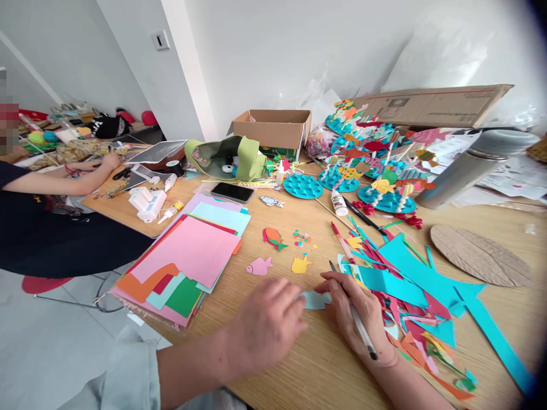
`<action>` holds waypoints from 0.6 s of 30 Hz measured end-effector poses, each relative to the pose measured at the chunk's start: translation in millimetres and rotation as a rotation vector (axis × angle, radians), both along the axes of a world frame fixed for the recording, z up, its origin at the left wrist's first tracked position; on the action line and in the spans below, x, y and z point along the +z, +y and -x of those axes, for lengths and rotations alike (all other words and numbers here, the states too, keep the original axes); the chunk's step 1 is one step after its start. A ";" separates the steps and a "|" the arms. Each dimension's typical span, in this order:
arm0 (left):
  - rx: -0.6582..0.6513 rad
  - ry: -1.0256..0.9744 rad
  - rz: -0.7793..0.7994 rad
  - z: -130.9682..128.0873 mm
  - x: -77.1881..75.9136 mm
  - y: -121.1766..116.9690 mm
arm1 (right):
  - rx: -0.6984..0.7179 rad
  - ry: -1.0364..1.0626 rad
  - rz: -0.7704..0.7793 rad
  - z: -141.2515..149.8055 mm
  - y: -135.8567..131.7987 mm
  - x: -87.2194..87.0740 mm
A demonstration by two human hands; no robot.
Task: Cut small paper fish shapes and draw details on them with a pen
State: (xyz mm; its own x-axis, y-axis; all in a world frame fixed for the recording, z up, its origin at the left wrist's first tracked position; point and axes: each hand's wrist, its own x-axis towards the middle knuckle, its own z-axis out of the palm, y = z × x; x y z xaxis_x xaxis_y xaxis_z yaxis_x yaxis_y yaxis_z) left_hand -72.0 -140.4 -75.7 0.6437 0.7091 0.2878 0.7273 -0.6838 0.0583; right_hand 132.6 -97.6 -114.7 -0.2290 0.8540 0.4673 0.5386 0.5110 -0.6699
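Observation:
A pen [361,330] with a clear barrel lies across my right hand [356,310], which is closed around it. That hand's fingers are at the tail end of a light blue paper fish [316,300] on the table. At the fish's other end is my left hand [269,322], fingers loosely bent and a little blurred, with nothing seen in them; whether it touches the fish I cannot tell. Beyond the hands lie a pink paper fish [259,266], a yellow paper fish [301,263] and an orange and green paper fish [274,239].
Coloured paper sheets [205,245] are stacked at left. Teal paper scraps [423,273] spread at right, near a cardboard oval [478,254] and a grey bottle [474,168]. A phone [233,192] and fish decorations [380,188] stand behind. A co-worker's arm [68,183] is far left.

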 end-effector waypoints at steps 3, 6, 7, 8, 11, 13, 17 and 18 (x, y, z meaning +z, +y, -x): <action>-0.092 0.092 0.003 -21.1 -6.1 -22.6 | -0.028 0.021 0.022 -0.1 -0.4 0.4; -0.022 0.162 0.010 -29.1 -14.2 -28.4 | -0.041 0.033 0.035 0.1 -1.7 1.3; -0.014 0.170 0.020 -29.2 -15.6 -27.6 | -0.046 0.035 0.033 0.2 -2.1 1.7; -0.012 0.174 0.029 -28.6 -16.1 -25.9 | -0.049 0.038 0.035 0.2 -2.4 2.1; -0.019 0.184 0.036 -24.8 -13.7 -18.2 | -0.067 0.046 0.035 -0.4 -2.4 2.6; -0.012 0.195 0.033 -22.4 -10.8 -12.2 | -0.077 0.041 0.024 -1.2 -1.7 2.2; -0.018 0.203 0.047 -19.7 -7.3 -0.3 | -0.060 0.017 -0.002 -1.9 0.4 0.2; -0.023 0.196 0.057 -19.4 -7.2 2.4 | -0.058 0.011 -0.001 -1.7 1.1 -0.5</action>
State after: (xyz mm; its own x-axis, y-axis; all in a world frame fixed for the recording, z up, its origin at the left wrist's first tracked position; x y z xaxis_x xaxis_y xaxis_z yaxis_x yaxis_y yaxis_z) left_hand -52.7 -138.0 -82.9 0.6994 0.7054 0.1153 0.7130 -0.6999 -0.0433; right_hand 134.3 -96.5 -115.1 -0.1738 0.8651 0.4705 0.5605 0.4797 -0.6751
